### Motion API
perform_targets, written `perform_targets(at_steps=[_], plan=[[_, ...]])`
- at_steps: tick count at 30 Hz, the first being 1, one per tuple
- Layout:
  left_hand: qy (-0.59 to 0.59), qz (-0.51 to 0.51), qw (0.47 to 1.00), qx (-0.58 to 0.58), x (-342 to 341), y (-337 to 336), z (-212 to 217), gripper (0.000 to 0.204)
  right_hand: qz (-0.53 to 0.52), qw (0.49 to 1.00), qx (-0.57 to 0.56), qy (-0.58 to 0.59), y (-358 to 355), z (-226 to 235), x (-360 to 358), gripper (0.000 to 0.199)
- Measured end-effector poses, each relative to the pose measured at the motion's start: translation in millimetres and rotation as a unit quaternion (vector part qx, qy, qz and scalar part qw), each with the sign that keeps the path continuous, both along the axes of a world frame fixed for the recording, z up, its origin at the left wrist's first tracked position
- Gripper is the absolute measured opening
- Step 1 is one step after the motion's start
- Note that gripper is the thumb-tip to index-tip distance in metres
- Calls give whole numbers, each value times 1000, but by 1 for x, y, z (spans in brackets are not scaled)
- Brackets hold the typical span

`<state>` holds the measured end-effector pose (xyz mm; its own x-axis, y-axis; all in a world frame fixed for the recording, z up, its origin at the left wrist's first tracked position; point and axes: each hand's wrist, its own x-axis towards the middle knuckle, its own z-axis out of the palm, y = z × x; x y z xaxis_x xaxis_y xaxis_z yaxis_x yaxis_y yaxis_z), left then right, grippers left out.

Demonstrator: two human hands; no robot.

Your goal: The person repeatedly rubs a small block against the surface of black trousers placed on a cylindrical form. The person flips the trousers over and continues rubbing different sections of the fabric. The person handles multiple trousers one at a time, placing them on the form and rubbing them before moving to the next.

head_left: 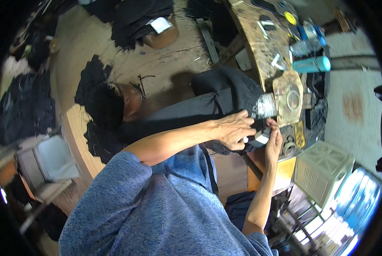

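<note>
Bending its fingers over the black cloth (pixel 229 102), the left hand (pixel 235 131) sits near the right hand (pixel 274 138), whose fingers look partly curled; what either grips is hard to tell. The cloth stretches leftward. Beyond are a silvery plate (pixel 265 106) and, farther off, a turquoise bottle (pixel 312 65).

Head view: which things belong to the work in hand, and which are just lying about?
Seemingly in use:
- black cloth, reaching to the left hand
- small pale-faced block, beside the right hand

Apparently just lying about:
- teal bottle
- clear bottle
- yellow disc
</note>
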<state>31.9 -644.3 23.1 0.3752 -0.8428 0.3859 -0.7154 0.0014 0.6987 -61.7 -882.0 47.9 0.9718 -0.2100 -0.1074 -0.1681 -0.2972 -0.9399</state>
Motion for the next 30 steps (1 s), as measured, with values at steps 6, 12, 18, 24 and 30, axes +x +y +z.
perform_targets(at_steps=[6,12,18,24,30], plan=[[21,142,988,49,-23,-19,10,79,171,985,-9,-20,-10,0,9,47],[-49,255,940,-222,-26,-57,22,56,116,932,237,247,-27,-1,53,63],[-96,228,947,-207,-27,-46,37,49,228,858,20,461,4,-22,122,33],[-104,237,940,-223,-28,-44,43,46,286,789,65,540,14,-43,122,32],[-104,210,945,-228,-30,-47,36,47,287,756,45,587,-6,-61,71,30]])
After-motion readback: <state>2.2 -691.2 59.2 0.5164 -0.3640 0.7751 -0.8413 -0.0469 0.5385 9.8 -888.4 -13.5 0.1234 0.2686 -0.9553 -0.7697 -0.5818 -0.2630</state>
